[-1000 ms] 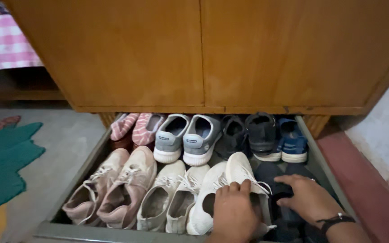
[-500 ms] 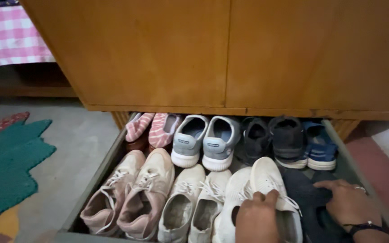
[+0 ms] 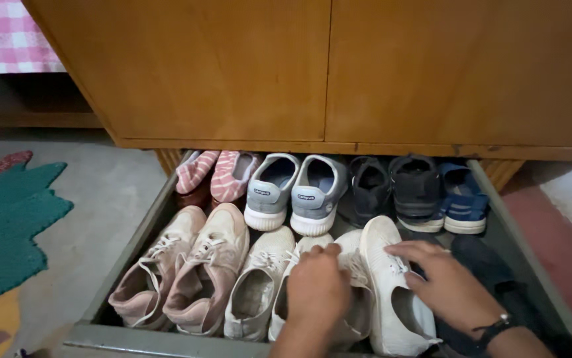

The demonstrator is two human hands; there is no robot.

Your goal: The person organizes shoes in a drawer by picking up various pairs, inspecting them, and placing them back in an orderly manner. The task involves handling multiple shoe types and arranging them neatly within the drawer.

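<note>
Head view: two white lace-up canvas sneakers are pressed side by side beneath a curled left hand and an open-fingered right hand, seemingly for a snug fit in the grey metal drawer.

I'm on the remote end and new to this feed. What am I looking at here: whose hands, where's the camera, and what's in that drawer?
There is no machine. The single view comes from a camera on a person's head, looking down at their own two bare hands. In front of them a low drawer is pulled out from under a wooden cabinet. It is packed with shoes in two rows. At the back are pink striped slippers, grey shoes, black shoes and a blue one. At the front are pinkish sneakers and white sneakers. The left hand rests on a white sneaker in the middle. The right hand, with a dark wristband, touches the laces of the white sneaker beside it. Neither shoe is lifted. A green rug lies on the floor to the left.
</note>
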